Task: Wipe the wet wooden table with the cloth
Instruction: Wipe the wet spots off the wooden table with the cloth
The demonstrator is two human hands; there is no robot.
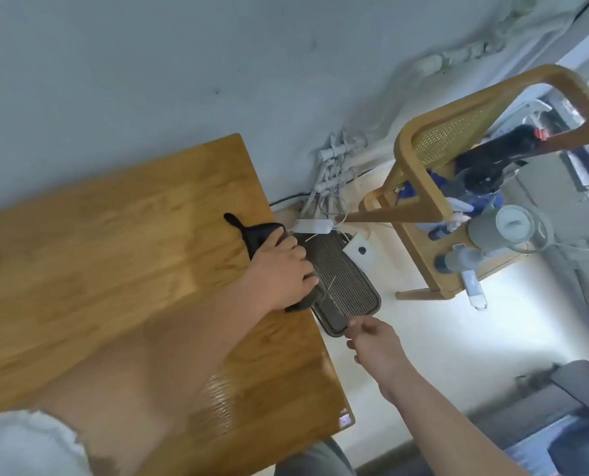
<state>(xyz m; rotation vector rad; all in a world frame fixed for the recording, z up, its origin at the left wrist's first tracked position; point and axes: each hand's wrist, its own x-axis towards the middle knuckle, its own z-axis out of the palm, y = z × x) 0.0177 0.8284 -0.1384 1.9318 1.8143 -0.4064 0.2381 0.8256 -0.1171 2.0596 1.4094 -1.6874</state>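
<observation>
I see my left hand [279, 274] pressed flat on the dark cloth [258, 237] at the right edge of the wooden table [114, 255], fingers laid together and curling over that edge, the cloth bunched beneath the palm and trailing toward the far corner. My right hand [372, 345] is off the table, thumb and fingertips pinching the near end of a dark ribbed tray [346, 286] held just beside the table edge, under the cloth. A small sticker [344, 420] sits at the table's near right corner; I can't read it.
</observation>
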